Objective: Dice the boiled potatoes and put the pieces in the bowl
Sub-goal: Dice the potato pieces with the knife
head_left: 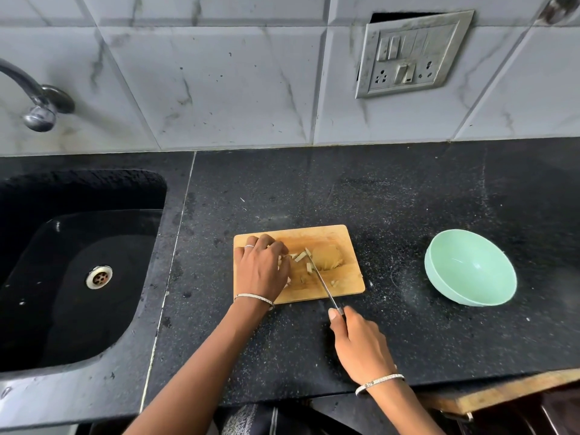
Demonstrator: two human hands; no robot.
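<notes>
A wooden cutting board (329,235) lies on the black counter. On it sit a larger potato piece (326,257) and several cut potato strips (300,256). My left hand (260,265) rests on the board's left half, fingers curled over potato pieces, partly hiding them. My right hand (357,343) grips the handle of a knife (321,282), whose blade lies across the board between the strips and the larger piece. A mint-green bowl (452,284) stands to the right of the board and looks empty.
A black sink (47,246) with a metal drain (99,276) fills the left side, a tap (37,102) above it. Tiled wall with a switch panel (411,54) behind. The counter's front edge runs close below my right wrist.
</notes>
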